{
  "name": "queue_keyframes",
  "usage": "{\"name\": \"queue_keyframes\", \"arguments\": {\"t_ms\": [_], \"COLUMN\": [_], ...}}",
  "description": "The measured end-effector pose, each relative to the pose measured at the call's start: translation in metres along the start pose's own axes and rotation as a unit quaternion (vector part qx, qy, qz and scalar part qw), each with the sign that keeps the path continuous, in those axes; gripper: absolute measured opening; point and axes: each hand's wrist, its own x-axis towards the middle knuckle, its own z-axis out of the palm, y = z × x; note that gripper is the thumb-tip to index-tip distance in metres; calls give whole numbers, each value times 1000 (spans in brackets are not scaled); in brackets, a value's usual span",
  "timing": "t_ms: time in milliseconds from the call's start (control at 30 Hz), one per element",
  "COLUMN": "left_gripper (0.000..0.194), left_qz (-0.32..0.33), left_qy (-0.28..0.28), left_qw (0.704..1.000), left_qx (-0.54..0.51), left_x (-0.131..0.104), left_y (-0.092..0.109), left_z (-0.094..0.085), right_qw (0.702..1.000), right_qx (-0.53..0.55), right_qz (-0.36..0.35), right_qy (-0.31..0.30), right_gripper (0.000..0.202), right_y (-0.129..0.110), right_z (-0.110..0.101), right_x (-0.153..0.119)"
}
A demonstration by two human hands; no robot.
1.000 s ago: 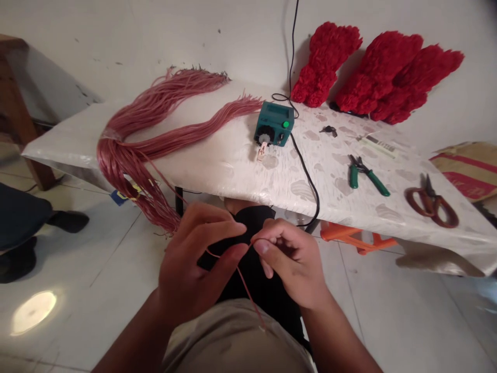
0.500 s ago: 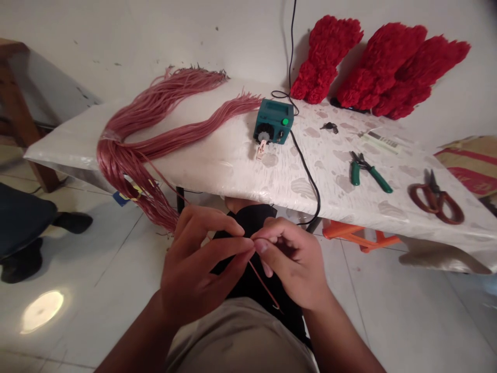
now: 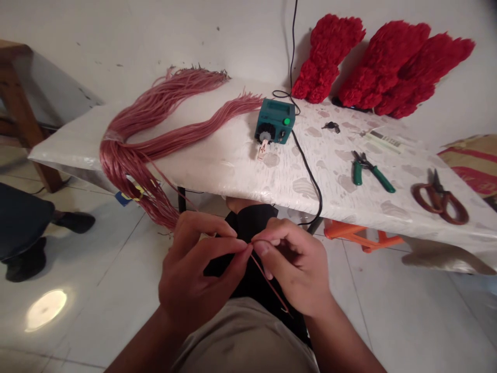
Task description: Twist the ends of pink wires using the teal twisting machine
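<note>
Pinching the thin pink cord (image 3: 271, 283), left hand (image 3: 200, 269) and right hand (image 3: 297, 264) nearly meet, a gap separating them from the table (image 3: 217, 176) edge at twelve o'clock, loose end slanting to five, teal machine (image 3: 275, 115) set back from that edge.

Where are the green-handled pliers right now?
In the head view, the green-handled pliers lie on the table at right, just left of the scissors.
</note>
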Motion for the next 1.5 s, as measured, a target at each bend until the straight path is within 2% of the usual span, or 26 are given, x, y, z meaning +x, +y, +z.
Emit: {"name": "queue_keyframes", "arguments": {"t_ms": [167,300,433,633,1033,1167,1300,1367,1433,1500], "left_gripper": [29,28,26,21,11,9,24,23,14,16], "left_qz": [-30,-70,-135,-177,-230,-263,-263,-256,-260,-265], "left_qy": [10,18,-22,-46,-87,-79,-72,-54,-27,2], "left_qw": [999,993,973,949,928,917,913,918,923,926], "left_qx": [-42,-95,-185,-256,-280,-288,-305,-298,-283,-268], "left_x": [-1,1,6,12,17,14,12,13,14,14], "left_y": [6,7,8,6,3,-1,-3,-2,-1,-1], "left_z": [3,4,2,2,1,0,-2,-1,0,1], "right_qw": [1000,999,993,989,973,960,948,945,943,942], "right_qx": [0,47,108,136,213,262,294,302,310,315], "right_qz": [-9,9,47,63,81,93,112,119,117,111], "right_qy": [12,12,3,-7,-27,-33,-38,-38,-37,-38], "right_gripper": [8,9,10,10,10,7,7,7,6,5], "right_y": [1,-1,0,2,11,16,19,20,20,20], "right_z": [1,3,5,6,9,12,12,12,12,12], "right_x": [-1,-1,-2,-2,-6,-8,-8,-8,-8,-8]}}
